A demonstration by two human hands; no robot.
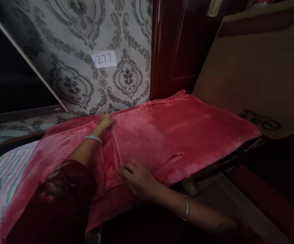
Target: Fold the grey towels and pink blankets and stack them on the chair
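Note:
A pink-red plush cloth [197, 125] lies spread over a long surface, with a folded flap across its middle; I cannot tell whether it is a garment or a blanket. At the flap's far corner, my left hand [107, 119] is closed on the cloth, its fingertips partly hidden and a little blurred. Nearer to me, my right hand [139, 178] pinches the flap's near corner between thumb and fingers. A small looped fold in the cloth shows to the right of that hand. Each wrist wears a silver bangle.
Patterned wallpaper [128, 73] with a paper label [104, 59] reading 277 rises behind the cloth. A dark red door or cabinet panel [172, 51] stands beside it. On the right is a large cardboard box [253, 71]. Striped fabric [17, 164] lies at the left, below a dark screen-like panel [12, 67].

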